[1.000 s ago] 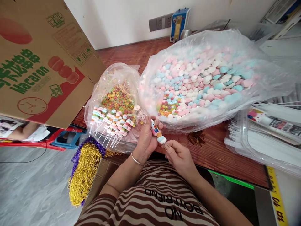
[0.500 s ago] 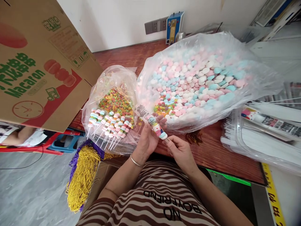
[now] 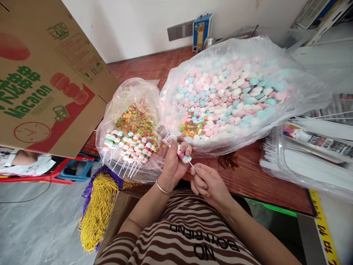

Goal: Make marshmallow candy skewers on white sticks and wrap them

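Observation:
A candy skewer in a printed wrapper (image 3: pixel 163 134) is wrapped in the fingers of my left hand (image 3: pixel 176 158). Pastel candy pieces show at its lower end, below the fingers. From that end sticks a short white stick (image 3: pixel 192 165), pinched between the thumb and fingers of my right hand (image 3: pixel 208 181). Left of my hands, finished-looking candy skewers (image 3: pixel 138 147) with white sticks lie on a clear bag (image 3: pixel 106 106) of small coloured candy rings (image 3: pixel 135 119). Behind my right hand spreads a large bag of pastel candy discs (image 3: pixel 220 99), with some coloured rings at its near edge.
A tall cardboard box (image 3: pixel 41 84) stands at the left. White sticks in a plastic tray (image 3: pixel 275 162) and printed wrappers (image 3: pixel 320 141) lie at the right. Gold tinsel ties (image 3: pixel 228 161) rest by the table's (image 3: pixel 275 195) front edge. Bead strands (image 3: pixel 96 209) hang at lower left.
My left fingers have closed around the wrapped candy. My right hand has moved slightly down from the candy's end, and the white stick now shows between them.

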`<action>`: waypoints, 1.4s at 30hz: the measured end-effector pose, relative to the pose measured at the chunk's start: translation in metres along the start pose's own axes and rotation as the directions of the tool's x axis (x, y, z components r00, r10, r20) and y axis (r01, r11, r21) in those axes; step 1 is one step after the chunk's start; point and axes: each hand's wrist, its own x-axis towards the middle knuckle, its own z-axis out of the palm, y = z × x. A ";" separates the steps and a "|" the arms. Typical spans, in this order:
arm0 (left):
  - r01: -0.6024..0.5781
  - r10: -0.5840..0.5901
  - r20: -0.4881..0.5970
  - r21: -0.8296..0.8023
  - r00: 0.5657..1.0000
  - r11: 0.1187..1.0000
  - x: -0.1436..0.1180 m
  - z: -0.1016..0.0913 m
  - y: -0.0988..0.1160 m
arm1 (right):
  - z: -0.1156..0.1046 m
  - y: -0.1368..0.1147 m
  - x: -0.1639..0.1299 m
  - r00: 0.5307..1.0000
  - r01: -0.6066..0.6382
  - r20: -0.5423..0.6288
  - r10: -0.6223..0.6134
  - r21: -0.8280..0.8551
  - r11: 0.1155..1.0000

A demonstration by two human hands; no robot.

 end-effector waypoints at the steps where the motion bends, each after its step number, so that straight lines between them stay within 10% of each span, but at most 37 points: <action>1: 0.024 -0.024 0.025 -0.004 0.999 1.000 -0.001 -0.002 -0.002 | 0.002 -0.001 0.000 0.996 -0.083 0.037 0.078 0.165 0.983; 4: 0.057 -0.058 0.026 0.045 0.998 0.997 -0.004 -0.005 -0.013 | 0.005 -0.003 0.005 0.993 -0.114 0.027 0.111 0.297 0.948; 9: 0.087 -0.091 0.032 0.109 0.995 0.990 -0.005 -0.011 -0.020 | -0.005 -0.003 0.012 0.965 0.128 -0.196 -0.177 -0.241 0.962; 16: -0.049 0.049 0.026 -0.004 0.998 0.999 0.011 -0.010 0.021 | -0.010 -0.002 0.005 0.996 -0.081 0.025 0.082 -0.026 0.996; 19: 0.000 0.000 -0.017 -0.015 1.000 1.000 0.015 -0.003 0.024 | -0.009 -0.001 0.004 0.995 0.079 -0.027 -0.092 -0.314 0.946; 22: 0.051 -0.052 -0.124 -0.008 0.991 0.999 0.017 0.003 0.022 | -0.010 0.000 0.001 0.842 0.368 0.113 -0.528 -0.835 0.408; 25: 0.056 -0.056 -0.189 -0.006 0.980 0.998 0.019 0.006 0.020 | -0.013 0.002 -0.002 0.606 0.441 0.464 -0.646 -0.872 -0.213; 28: 0.038 -0.036 -0.225 0.002 0.974 0.999 0.020 0.008 0.017 | -0.014 0.007 -0.001 0.522 0.395 0.576 -0.629 -0.817 -0.420; 31: 0.030 -0.018 -0.233 0.050 0.972 0.998 0.019 0.007 0.008 | -0.012 0.011 0.005 0.555 0.410 0.478 -0.681 -0.870 -0.276; 34: 0.025 -0.006 -0.177 0.105 0.984 0.994 0.015 0.003 -0.002 | -0.006 0.011 0.009 0.783 0.390 0.087 -0.616 -0.840 0.377; 37: 0.044 -0.031 -0.099 0.131 0.995 0.990 0.010 -0.004 -0.006 | -0.003 0.003 0.011 0.980 0.092 -0.146 -0.132 -0.255 0.962; 42: 0.042 -0.043 0.005 0.069 0.999 0.997 0.004 -0.010 0.000 | -0.003 -0.005 0.011 0.966 -0.255 0.121 0.227 0.328 0.910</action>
